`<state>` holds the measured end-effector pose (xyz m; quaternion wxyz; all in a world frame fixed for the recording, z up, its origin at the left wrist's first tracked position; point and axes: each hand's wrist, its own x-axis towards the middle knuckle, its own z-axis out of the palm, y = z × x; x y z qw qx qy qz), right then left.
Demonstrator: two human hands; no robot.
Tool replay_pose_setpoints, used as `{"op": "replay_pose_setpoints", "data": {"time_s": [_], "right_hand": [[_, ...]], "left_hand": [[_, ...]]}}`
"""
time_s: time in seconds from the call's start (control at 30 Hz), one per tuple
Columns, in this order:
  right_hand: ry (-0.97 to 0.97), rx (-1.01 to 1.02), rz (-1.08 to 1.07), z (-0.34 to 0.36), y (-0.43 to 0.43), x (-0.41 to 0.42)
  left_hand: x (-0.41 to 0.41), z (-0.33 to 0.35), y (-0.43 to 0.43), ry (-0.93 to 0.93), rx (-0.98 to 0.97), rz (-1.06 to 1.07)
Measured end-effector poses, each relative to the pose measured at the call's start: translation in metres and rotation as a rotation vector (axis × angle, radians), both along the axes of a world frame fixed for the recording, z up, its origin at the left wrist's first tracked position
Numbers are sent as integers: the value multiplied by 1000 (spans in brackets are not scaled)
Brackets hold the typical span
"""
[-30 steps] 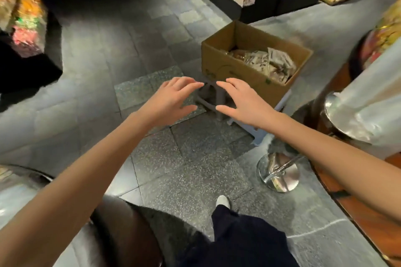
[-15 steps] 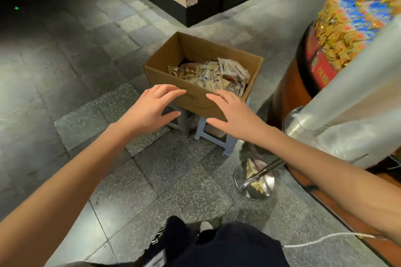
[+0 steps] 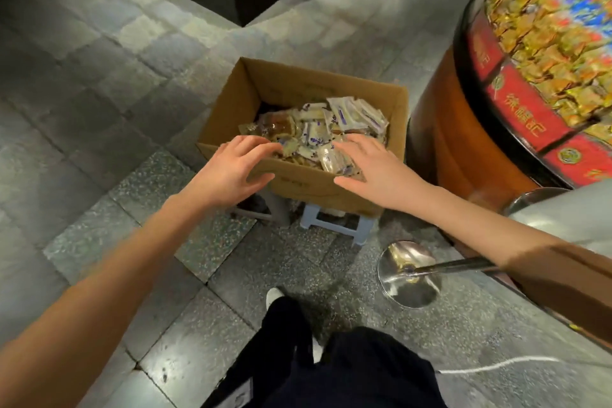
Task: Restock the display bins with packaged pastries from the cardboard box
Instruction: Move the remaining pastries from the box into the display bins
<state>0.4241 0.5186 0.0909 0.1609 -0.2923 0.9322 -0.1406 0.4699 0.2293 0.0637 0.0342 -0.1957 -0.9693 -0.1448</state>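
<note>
Gathering a load from the box is judged to be the step in hand, since nothing is held yet. The cardboard box [image 3: 318, 84] is seen at the centre of the frame, propped on a small stool [image 3: 334, 225]. The packaged pastries [image 3: 331, 129] are heaped inside it, mostly toward its near and right sides.

The left hand [image 3: 238, 166] is spread over the near rim of the box with its fingers relaxed. The right hand [image 3: 374, 166] is held likewise over the near right part, its fingertips above the wrappers. Both are empty, and whether any fingertip is touching a packet cannot be told.

A round display bin [image 3: 520, 109], piled with bright wrapped goods, is found at the right of the frame, just beside the box.

The next move is judged to call for both hands to be lowered into the heap and closed around a bundle of packets. Because the packets lie loose and look slick, a scooping grip from both sides is probably needed before anything is carried to a bin.
</note>
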Motion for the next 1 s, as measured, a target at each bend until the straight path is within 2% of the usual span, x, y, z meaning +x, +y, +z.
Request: {"op": "replay_pose_setpoints", "data": {"time_s": [0.47,0.8,1.0], "right_hand": [[-79,120,-40,-24,-97,-140],[-210,195,25,-77,-128,-227],[-249,229,94,-116,-143,-253]], "left_hand": [[-167,-42,-106,-213,24,-36],[-265,-83,-136,-319,-61,-111],[-290,-127,-137,-442,-100,-193]]}}
